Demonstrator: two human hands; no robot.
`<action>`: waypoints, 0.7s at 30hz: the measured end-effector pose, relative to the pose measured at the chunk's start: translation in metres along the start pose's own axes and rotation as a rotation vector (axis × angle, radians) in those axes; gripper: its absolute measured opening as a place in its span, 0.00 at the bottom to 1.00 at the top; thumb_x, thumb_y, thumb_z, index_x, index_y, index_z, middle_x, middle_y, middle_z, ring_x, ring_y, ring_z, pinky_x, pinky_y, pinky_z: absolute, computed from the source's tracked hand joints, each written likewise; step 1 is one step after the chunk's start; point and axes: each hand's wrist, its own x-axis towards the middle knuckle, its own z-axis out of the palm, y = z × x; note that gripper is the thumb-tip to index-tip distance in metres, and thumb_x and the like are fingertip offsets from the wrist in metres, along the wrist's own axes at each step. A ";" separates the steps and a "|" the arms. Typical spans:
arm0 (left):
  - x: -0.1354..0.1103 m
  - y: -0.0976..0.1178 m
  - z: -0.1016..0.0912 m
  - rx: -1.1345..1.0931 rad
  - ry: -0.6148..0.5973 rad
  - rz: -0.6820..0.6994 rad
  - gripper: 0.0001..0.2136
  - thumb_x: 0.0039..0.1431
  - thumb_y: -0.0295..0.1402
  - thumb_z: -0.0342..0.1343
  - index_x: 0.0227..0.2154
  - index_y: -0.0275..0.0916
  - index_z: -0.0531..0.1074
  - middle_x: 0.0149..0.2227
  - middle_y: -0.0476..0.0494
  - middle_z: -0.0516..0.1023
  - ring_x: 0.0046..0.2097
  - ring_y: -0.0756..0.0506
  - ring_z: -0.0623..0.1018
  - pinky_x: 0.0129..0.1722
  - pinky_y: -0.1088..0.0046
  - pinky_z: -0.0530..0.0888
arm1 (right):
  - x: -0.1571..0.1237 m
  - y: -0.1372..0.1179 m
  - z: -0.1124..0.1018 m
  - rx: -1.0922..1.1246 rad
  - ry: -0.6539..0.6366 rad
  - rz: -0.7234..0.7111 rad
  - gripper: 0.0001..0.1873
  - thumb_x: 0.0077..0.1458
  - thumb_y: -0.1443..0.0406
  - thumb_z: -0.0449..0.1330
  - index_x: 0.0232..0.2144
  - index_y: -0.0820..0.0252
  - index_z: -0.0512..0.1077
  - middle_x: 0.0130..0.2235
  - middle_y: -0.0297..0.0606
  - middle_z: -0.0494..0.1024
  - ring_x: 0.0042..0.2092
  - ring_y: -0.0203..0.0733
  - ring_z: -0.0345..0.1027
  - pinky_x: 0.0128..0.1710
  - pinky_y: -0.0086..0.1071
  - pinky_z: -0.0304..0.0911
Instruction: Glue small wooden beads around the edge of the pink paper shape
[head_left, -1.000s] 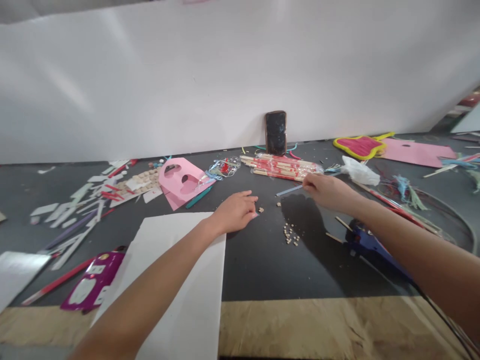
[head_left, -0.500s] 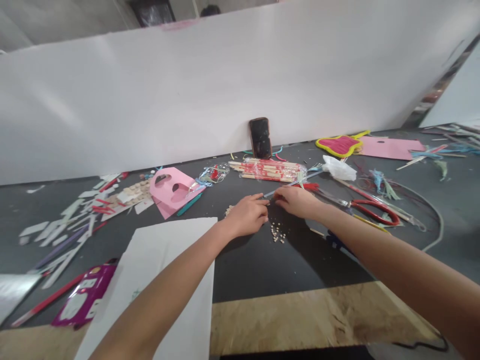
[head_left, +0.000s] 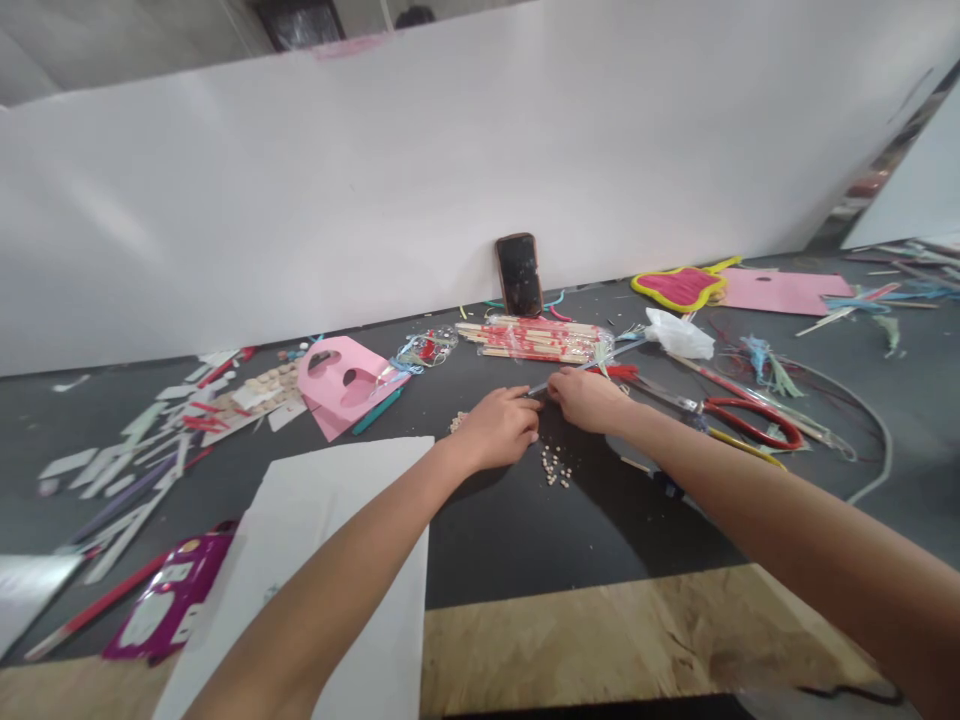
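A thin bluish-grey strip (head_left: 538, 388) lies slantwise on the dark table, running up to the right behind my right hand. My left hand (head_left: 499, 428) pinches its near end with bent fingers. Just to the right, my right hand (head_left: 589, 402) has its fingertips closed on the same strip; part of the grip is hidden. Below the gap between my hands are several small pale bead-like pieces (head_left: 555, 466). More such pieces (head_left: 457, 421) show just left of my left hand.
Behind my hands lies a clear packet of wooden sticks (head_left: 540, 340), with a phone (head_left: 520, 273) propped against the white panel (head_left: 337, 200). Red-handled scissors (head_left: 754, 422) are at right. A white board (head_left: 367, 560) lies under my left forearm, near a pink cut-out sheet (head_left: 345, 385).
My right hand has shifted slightly left along the strip, closer to my left hand. My left hand stays in nearly the same place.
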 end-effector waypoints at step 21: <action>-0.006 0.014 -0.011 0.036 0.007 -0.034 0.09 0.58 0.30 0.50 0.28 0.40 0.75 0.49 0.44 0.78 0.58 0.38 0.69 0.56 0.55 0.66 | -0.208 0.101 -0.052 0.441 0.496 0.607 0.16 0.57 0.61 0.49 0.18 0.52 0.53 0.17 0.31 0.61 0.21 0.40 0.54 0.25 0.35 0.51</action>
